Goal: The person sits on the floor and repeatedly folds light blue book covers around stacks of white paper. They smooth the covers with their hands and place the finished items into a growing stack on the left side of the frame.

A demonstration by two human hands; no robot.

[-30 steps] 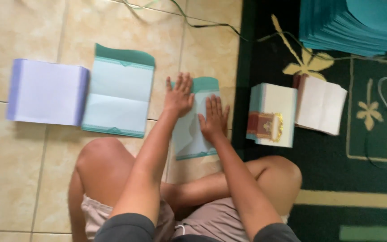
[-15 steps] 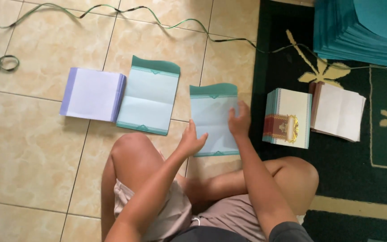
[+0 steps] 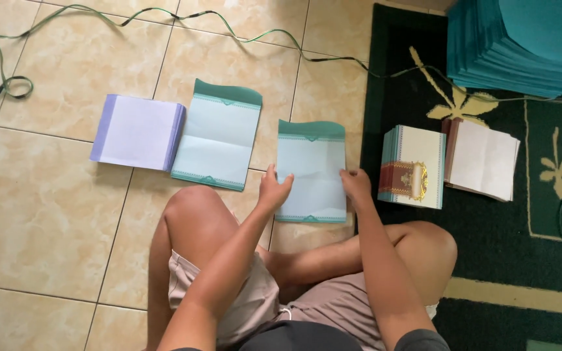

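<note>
The pale blue paper sheet with a teal scalloped top band (image 3: 311, 170) lies flat on the beige floor tiles, directly ahead of both hands. Its left edge runs just beside the left hand's fingertips, its right edge under the right hand's fingertips, and its lower edge sits close to the person's crossed legs. Bare tile shows beyond the sheet's top edge, up to the thin green cord (image 3: 164, 13) that snakes across the floor well beyond the fingers.

To the left of the left hand, a gap of tile separates this sheet from a second pale blue sheet with a teal band (image 3: 218, 135), which touches a stack of white sheets with lavender edges (image 3: 138, 132). To the right of the right hand, the tiles end at a dark green rug with cream flower patterns (image 3: 489, 227), bearing a stack of white cards with a red and gold motif (image 3: 413, 166), a stack of plain white folded sheets (image 3: 482, 158) beside it, and (far corner) a tall pile of teal paper (image 3: 521, 42).

The left hand (image 3: 273, 190) rests at the sheet's lower left edge, fingers loosely curled and touching it; whether they pinch it I cannot tell. The right hand (image 3: 356, 185) presses bent fingers on the right edge.
</note>
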